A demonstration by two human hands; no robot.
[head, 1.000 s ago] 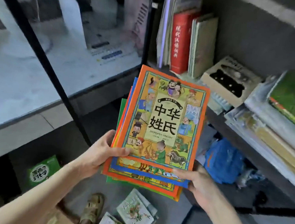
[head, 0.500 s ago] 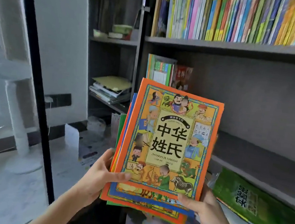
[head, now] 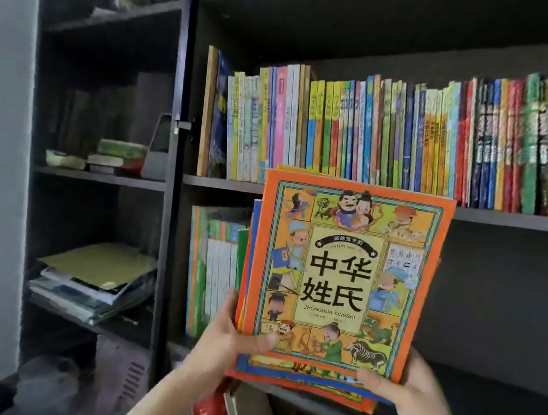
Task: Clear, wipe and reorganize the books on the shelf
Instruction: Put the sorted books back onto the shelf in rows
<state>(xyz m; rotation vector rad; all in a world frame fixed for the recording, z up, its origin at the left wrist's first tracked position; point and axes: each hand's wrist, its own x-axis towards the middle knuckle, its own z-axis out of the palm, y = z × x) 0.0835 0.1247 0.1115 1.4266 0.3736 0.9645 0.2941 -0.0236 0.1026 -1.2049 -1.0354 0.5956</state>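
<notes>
Person is holding a stack of picture books point(head: 343, 278) upright w/ both hands, in front of the middle shelf point(head: 501, 394). Left hand point(head: 228, 343) is gripping its btm-left edge, thumb curled over the orange cover; right hand point(head: 406, 385) is gripping the btm-right corner, thumb on front. Upright books point(head: 210, 268) are standing at shelf's left end, just beside the stack.

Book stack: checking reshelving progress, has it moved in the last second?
Yes, upward: the book stack fronts the nearly empty shelf, its top overlapping the full row's board.
</notes>
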